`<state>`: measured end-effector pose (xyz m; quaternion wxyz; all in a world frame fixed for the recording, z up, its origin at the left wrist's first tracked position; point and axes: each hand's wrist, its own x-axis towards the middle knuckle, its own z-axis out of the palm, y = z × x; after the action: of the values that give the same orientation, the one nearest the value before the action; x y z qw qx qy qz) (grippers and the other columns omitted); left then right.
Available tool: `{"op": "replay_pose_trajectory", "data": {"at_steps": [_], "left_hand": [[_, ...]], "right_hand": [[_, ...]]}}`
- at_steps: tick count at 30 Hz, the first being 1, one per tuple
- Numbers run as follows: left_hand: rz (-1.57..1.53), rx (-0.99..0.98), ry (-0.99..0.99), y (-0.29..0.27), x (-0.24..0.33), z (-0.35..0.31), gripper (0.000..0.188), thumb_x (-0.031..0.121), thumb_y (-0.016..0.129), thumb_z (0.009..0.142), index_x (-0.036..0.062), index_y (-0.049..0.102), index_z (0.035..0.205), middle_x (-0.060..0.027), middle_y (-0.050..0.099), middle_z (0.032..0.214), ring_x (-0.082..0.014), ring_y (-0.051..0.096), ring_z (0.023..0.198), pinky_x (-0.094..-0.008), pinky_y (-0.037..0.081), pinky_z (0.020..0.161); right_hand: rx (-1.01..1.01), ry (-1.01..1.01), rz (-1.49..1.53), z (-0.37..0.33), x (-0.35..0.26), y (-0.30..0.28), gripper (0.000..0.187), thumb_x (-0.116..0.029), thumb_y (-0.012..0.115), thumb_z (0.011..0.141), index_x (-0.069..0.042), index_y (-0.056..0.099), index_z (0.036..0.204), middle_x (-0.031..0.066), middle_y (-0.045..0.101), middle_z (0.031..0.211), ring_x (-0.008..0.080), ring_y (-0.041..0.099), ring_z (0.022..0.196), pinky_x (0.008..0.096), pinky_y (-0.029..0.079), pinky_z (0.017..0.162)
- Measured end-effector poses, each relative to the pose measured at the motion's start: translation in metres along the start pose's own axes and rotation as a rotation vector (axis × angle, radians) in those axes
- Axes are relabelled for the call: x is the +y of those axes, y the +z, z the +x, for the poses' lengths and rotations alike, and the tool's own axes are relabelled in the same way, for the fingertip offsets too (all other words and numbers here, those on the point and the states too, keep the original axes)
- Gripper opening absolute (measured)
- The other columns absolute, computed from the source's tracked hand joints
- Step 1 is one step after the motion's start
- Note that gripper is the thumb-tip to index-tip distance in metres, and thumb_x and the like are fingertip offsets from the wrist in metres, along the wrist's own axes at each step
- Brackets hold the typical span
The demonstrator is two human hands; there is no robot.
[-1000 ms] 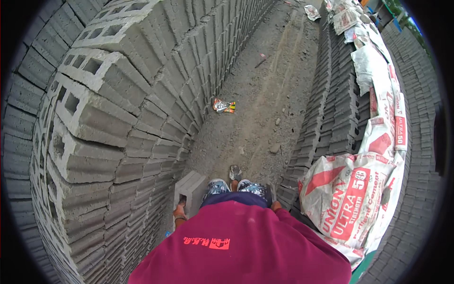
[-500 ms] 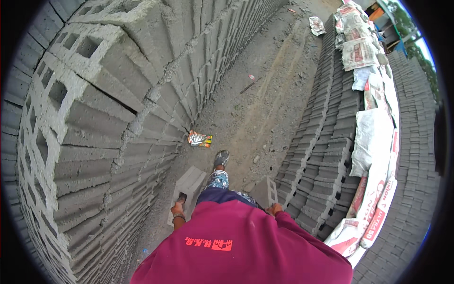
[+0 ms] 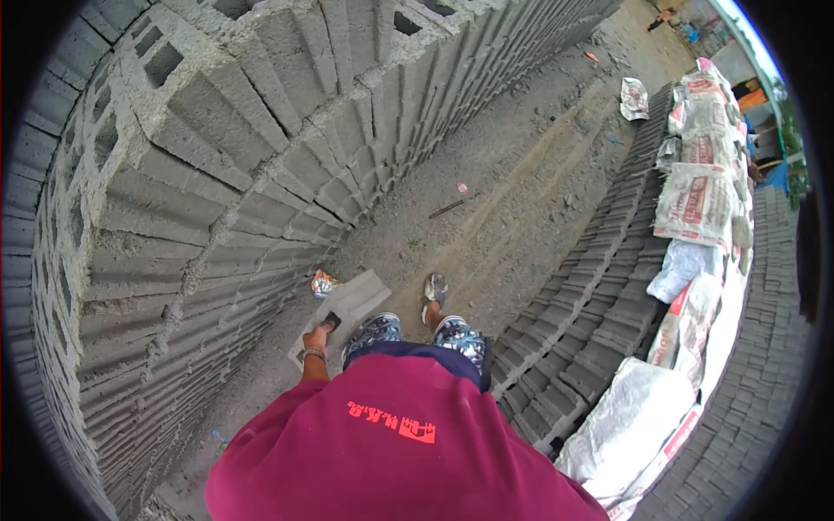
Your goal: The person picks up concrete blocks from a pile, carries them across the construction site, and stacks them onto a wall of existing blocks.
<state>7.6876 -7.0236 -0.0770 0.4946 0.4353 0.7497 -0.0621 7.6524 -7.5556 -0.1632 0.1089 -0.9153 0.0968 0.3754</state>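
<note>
At the left of my body, my left hand (image 3: 314,339) grips a grey hollow concrete block (image 3: 363,295) by its near end, the fingers reaching into a hollow. The block hangs beside my left leg, its far end pointing ahead and to the right. My right hand is out of sight behind my maroon shirt (image 3: 408,469), and so is whatever it may hold. Below me a shoe (image 3: 436,288) shows on the dirt ground.
A tall wall of stacked concrete blocks (image 3: 261,217) rises close on my left. To the right runs a lower stack (image 3: 582,313), with cement sacks (image 3: 695,204) along its top. A shiny wrapper (image 3: 324,283) and a thin dark stick (image 3: 447,208) lie on the ground (image 3: 486,217).
I have stepped forward and my view has turned left. My left hand has carried its block along. My right hand, earlier gripping another block, has gone out of view.
</note>
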Motion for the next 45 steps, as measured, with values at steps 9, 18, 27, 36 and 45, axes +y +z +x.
{"op": "replay_pose_trajectory", "data": {"at_steps": [9, 18, 27, 36, 45], "left_hand": [[-0.037, -0.032, -0.023, 0.142, 0.037, -0.042, 0.078, 0.023, 0.079, 0.051, -0.0182, 0.048, 0.11, -0.022, 0.055, 0.112, -0.0266, 0.053, 0.103, -0.0318, 0.038, 0.09], [-0.109, 0.014, -0.079, 0.288, 0.071, -0.043, 0.073, 0.024, 0.077, 0.056, -0.0115, 0.05, 0.113, -0.0222, 0.052, 0.12, -0.0299, 0.05, 0.112, -0.0334, 0.036, 0.096], [-0.005, 0.087, -0.131, 0.372, 0.072, -0.048, 0.057, 0.029, 0.068, 0.066, -0.0121, 0.056, 0.103, -0.0244, 0.061, 0.103, -0.0341, 0.059, 0.095, -0.0358, 0.044, 0.082], [-0.296, -0.02, -0.127, 0.436, 0.098, -0.109, 0.084, 0.035, 0.077, 0.056, -0.0141, 0.045, 0.116, -0.0251, 0.05, 0.122, -0.0344, 0.049, 0.113, -0.0347, 0.036, 0.097], [-0.685, 0.213, -0.135, 0.441, 0.095, -0.217, 0.067, 0.028, 0.075, 0.054, -0.0148, 0.054, 0.101, -0.0247, 0.058, 0.107, -0.0309, 0.056, 0.101, -0.033, 0.039, 0.089]], "right_hand": [[-0.017, -0.235, -0.194, 0.158, 0.022, -0.179, 0.035, -0.035, 0.069, 0.064, -0.003, 0.063, 0.077, 0.0191, 0.063, 0.077, 0.0325, 0.062, 0.07, 0.0392, 0.049, 0.064], [-0.337, -0.14, -0.262, 0.261, -0.138, -0.523, 0.061, -0.05, 0.078, 0.053, 0.0, 0.062, 0.085, 0.0103, 0.065, 0.079, 0.0208, 0.061, 0.076, 0.0319, 0.048, 0.065], [0.271, -0.578, -0.696, 0.108, -0.405, -0.908, 0.042, -0.035, 0.075, 0.063, 0.003, 0.058, 0.072, 0.0161, 0.053, 0.059, 0.0278, 0.055, 0.057, 0.0383, 0.043, 0.056], [0.691, -1.027, -0.39, 0.097, -0.612, -1.088, 0.054, -0.031, 0.074, 0.066, 0.013, 0.056, 0.093, 0.0136, 0.061, 0.075, 0.0194, 0.06, 0.07, 0.0314, 0.047, 0.065], [0.847, -1.296, -0.303, 0.232, -0.672, -1.027, 0.055, -0.033, 0.072, 0.068, 0.013, 0.056, 0.094, 0.0132, 0.055, 0.067, 0.0206, 0.052, 0.063, 0.0337, 0.042, 0.061]]}}
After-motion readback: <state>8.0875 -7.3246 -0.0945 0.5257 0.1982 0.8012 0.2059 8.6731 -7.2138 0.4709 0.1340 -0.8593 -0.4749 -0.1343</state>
